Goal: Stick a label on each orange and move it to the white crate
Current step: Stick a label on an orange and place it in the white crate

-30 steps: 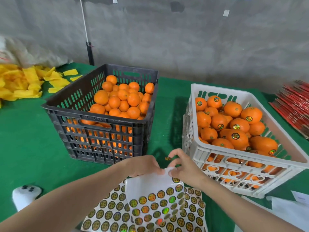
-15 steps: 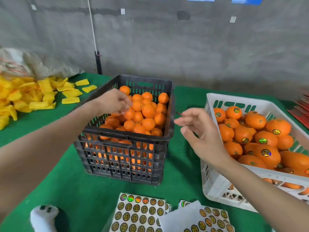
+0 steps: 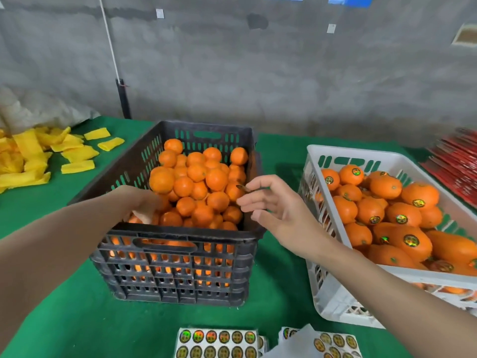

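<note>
- Fingers (image 3: pixel 245 202) of the right hand (image 3: pixel 278 213) hang loosely spread over the near-right corner of the black crate (image 3: pixel 180 236). Forefinger and thumb appear to pinch one round label (image 3: pixel 242 187), seen edge-on.
- Left hand (image 3: pixel 136 202) is reaching into the near-left corner of the black crate, its fingers curled down over one of the unlabelled oranges (image 3: pixel 196 182). The fingertips are hidden, so I cannot tell whether the grasp is closed.
- Step in hand, as judged: picking up the next fruit, with the label ready.
- Next move calls for lifting that fruit clear of the pile, pressing the label flat onto its skin, then carrying it right to the white crate (image 3: pixel 335 301).
- White crate stands just right of the black one and holds labelled oranges (image 3: pixel 410 240) heaped towards its near end.
- Possible hindrances: neighbouring fruit may roll when one is lifted. The black crate's right wall and the white crate's rim lie across the path.
- Also present: label sheets (image 3: pixel 216 342) at the near edge of the green tabletop (image 3: pixel 64 319), yellow wrappers (image 3: pixel 31 156) far left, red packets (image 3: pixel 459 164) far right.
</note>
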Tool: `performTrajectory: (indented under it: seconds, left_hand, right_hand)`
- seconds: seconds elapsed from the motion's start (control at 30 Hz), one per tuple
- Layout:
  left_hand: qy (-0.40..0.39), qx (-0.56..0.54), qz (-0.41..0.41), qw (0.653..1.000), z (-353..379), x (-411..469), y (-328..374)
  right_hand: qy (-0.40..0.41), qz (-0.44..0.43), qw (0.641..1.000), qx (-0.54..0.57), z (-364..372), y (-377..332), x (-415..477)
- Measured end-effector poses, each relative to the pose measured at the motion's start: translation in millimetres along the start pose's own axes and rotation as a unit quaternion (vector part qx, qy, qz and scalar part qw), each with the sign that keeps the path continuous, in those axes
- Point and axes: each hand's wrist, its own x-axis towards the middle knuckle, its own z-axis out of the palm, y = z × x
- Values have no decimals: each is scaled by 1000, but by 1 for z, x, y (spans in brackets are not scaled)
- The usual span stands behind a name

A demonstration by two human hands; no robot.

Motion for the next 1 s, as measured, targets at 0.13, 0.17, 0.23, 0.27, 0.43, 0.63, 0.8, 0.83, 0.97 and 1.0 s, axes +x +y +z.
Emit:
performTrajectory:
  seconds: [0.13, 0.17, 0.23, 0.27, 0.43, 0.63, 0.8, 0.83, 0.97, 1.0]
  left_hand:
    - [95, -398, 99, 907, -24, -24, 0]
    - [82, -511, 156, 841, -28, -36, 7]
    - [28, -629, 245, 737, -32, -61, 25]
    - [7, -646, 273, 713, -32, -72, 36]
    - [-44, -674, 317, 666, -23, -115, 102]
    - [-110, -723, 271, 626, -1, -138, 171]
    - [-149, -716, 235, 641, 14, -145, 213]
    - [-152, -708, 236, 648, 16, -146, 220]
    - [-174, -692, 259, 651, 25, -145, 241]
    - [-183, -692, 269, 645, 27, -143, 243]
  right_hand:
    - [42, 19, 996, 78, -5, 0, -6]
    - [57, 26, 993, 102, -7, 0, -8]
    - [82, 45, 986, 138, -11, -1, -12]
    - [88, 52, 984, 144, -14, -2, -14]
    - [92, 43, 987, 124, -31, -8, -32]
    - [97, 13, 986, 132, -62, -8, -61]
    - [84, -44, 995, 29, -90, -6, -82]
    - [73, -52, 996, 16, -94, -6, -86]
    - [61, -35, 998, 5, -103, 1, -101]
    - [67, -16, 997, 26, -105, 3, -103]
